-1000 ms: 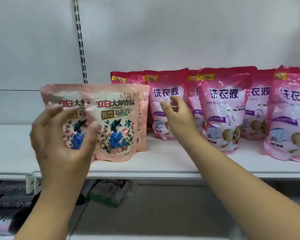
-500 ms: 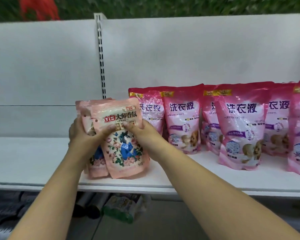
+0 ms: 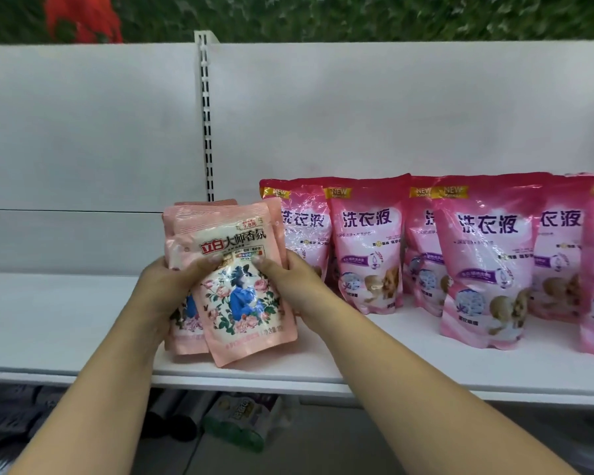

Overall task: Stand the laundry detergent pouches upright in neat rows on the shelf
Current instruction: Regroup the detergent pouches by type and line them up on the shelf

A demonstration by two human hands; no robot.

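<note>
A bunch of small peach pouches [image 3: 244, 303] with a floral picture stands on the white shelf [image 3: 48, 313], the front one tilted slightly left. My left hand [image 3: 172, 286] grips the bunch from its left side, thumb on the front pouch. My right hand [image 3: 288, 286] grips it from the right, thumb on the front. To the right, several larger pink detergent pouches [image 3: 367, 248] stand upright in rows, the nearest one [image 3: 484, 262] further forward.
The shelf's white back panel has a slotted upright [image 3: 204, 114]. Left of the peach pouches the shelf surface is bare. Below the shelf edge [image 3: 426, 385] lie dark packages [image 3: 11, 423] and a green-white pack [image 3: 244, 423].
Both hands closed in on the peach pouches, gathering two spread-out pouches into one bunch. The view tilted upward and moved closer.
</note>
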